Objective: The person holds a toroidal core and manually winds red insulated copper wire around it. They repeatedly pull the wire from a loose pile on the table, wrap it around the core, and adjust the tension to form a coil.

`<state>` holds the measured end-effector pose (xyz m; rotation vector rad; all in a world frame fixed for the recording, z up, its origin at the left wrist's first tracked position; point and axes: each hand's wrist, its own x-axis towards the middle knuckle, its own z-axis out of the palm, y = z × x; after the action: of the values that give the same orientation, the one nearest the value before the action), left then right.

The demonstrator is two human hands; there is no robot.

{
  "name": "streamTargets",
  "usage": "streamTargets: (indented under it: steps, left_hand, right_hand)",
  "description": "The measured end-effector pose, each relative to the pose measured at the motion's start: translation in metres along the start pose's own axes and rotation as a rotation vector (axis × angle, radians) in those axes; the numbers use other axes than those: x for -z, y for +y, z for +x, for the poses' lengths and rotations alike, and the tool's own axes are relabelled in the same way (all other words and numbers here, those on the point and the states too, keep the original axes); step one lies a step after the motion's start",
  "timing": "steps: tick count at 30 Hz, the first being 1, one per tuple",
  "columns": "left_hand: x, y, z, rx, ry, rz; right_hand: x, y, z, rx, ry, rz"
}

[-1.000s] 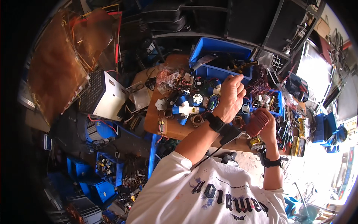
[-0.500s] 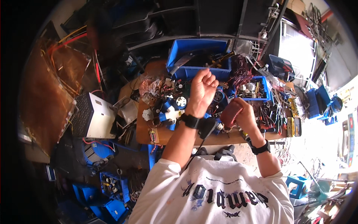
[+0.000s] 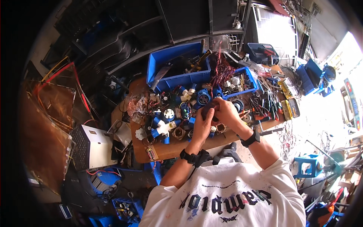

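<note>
Whereas the left hand (image 3: 203, 126) is seen raised and empty-looking in the earlier views, it is now brought against the dark red bundle (image 3: 207, 109), which is grasped by the right hand (image 3: 227, 114) as well. The bundle is held above the tabletop (image 3: 166, 152), to the right of a cross-shaped white-and-blue fitting (image 3: 164, 129). A one-handed hold is thus replaced by a two-handed one, judged as steadier handling; exact finger contact is partly hidden.

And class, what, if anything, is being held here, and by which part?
A dark reddish piece, held by its sides: left hand on its left, right hand on its right.
</note>
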<state>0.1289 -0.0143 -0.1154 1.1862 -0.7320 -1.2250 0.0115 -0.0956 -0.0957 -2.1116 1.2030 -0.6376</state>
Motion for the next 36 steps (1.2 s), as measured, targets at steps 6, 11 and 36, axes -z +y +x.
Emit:
streamTargets:
  steps: [6, 11, 36]
  left_hand:
    - [0.002, -0.026, 0.001, -0.044, 0.065, -0.11]
    - [0.002, -0.021, 0.005, -0.093, 0.208, -0.095]
    - [-0.042, -0.021, -0.043, -0.123, 0.805, -0.101]
  right_hand:
    - [0.001, 0.0, 0.003, 0.093, -0.114, -0.058]
    - [0.004, 0.0, 0.001, 0.248, -0.053, -0.065]
    - [0.031, 0.033, -0.035, 0.534, -0.103, 0.327]
